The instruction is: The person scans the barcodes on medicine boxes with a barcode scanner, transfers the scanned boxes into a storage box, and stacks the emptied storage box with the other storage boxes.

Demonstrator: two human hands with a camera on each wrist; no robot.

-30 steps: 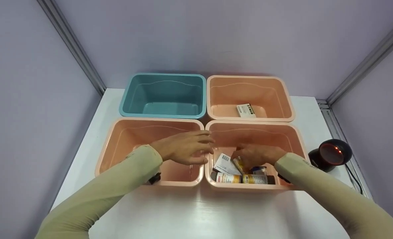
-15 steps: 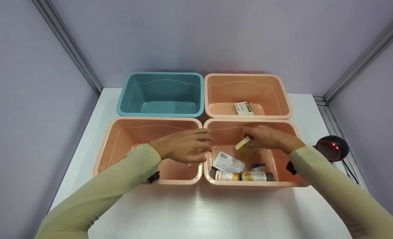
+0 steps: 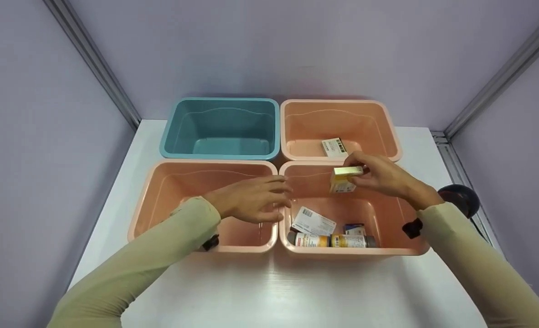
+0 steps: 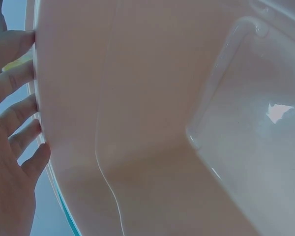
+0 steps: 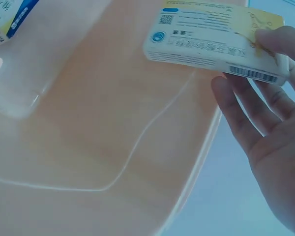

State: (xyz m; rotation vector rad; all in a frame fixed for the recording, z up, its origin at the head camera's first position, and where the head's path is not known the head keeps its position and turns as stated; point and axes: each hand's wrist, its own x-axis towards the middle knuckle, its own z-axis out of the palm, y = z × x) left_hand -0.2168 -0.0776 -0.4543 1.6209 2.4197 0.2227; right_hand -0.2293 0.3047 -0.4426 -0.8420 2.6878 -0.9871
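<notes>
My right hand [image 3: 383,175] pinches a yellow-and-white medicine box [image 5: 201,42] between thumb and fingers, raised over the back part of the front right pink bin [image 3: 351,252]. Its printed face, with a barcode along one edge, shows in the right wrist view. Lower in that bin lie a white box [image 3: 314,222], two bottles with white-and-yellow labels [image 3: 312,240] end to end along the front wall, and a small blue-and-white box [image 3: 354,229]. Over the front left pink bin [image 3: 246,249], my left hand [image 3: 253,200] spreads its relaxed fingers at the right rim, holding nothing.
Behind stand a blue bin [image 3: 219,158] on the left and another pink bin [image 3: 342,104] on the right, with a white box [image 3: 334,147] inside. A black scanner [image 3: 463,199] with a cable stands at the right. Walls enclose the white table [image 3: 274,296].
My right hand has lifted the yellow-and-white medicine box from among the other items, moving up and back and turning it upright. My left hand has stayed at the rim.
</notes>
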